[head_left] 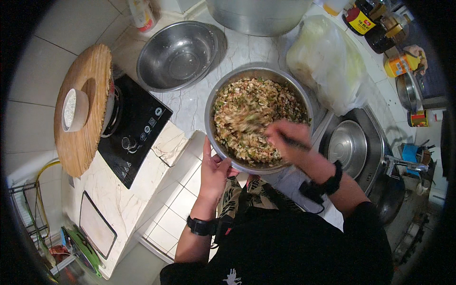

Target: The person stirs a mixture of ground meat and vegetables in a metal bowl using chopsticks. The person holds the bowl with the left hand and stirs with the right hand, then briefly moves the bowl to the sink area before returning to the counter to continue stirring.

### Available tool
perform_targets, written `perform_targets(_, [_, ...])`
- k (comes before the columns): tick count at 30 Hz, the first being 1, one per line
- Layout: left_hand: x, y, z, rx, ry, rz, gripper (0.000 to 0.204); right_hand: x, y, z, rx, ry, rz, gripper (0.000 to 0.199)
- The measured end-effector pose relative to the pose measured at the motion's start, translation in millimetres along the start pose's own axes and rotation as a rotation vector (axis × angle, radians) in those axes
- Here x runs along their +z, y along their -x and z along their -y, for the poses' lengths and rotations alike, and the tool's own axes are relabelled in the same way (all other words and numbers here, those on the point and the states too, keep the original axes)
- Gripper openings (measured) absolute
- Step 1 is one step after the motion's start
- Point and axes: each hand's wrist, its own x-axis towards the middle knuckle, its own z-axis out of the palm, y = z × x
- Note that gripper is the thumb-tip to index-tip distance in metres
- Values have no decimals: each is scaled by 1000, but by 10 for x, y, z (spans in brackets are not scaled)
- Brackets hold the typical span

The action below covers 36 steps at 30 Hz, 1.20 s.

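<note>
A steel mixing bowl (209, 114) stands on the counter in front of me, filled with a chopped filling (254, 102) of pale, green and pinkish bits. My left hand (213, 167) grips the bowl's near left rim, thumb toward the edge and fingers beneath. Over the near right part of the filling, my right hand (290, 140) is closed around dark slim sticks (297, 143) that look like chopsticks. Their far end is smeared by motion and sunk in the filling. The fingertips of that hand are blurred too.
An emptied-looking steel basin (178, 57) sits back left; a large pot (259, 16) stands behind. Right are a plastic bag (327, 61), sink (375, 142) and faucet (406, 164). Left, a round wooden board (85, 147) bearing a white bowl (76, 110) rests on the cooktop (137, 137).
</note>
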Motion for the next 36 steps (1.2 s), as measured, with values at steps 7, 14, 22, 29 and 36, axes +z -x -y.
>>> perform_targets(7, [5,-31,39,47,3,-19,76,-96,83,175,102,51,-115,8])
perform_targets(14, [52,26,120,149,-225,-50,73,58,44,15,-30,84,-157,9])
perform_targets(22, [128,5,189,203,-275,-113,69,-63,151,29,-288,62,162,3])
perform_targets(29, [102,0,199,231,-300,-120,68,-236,188,47,-90,251,-166,3])
perform_targets(36, [196,182,231,489,-1168,-262,74,-315,345,64,-35,159,44,3])
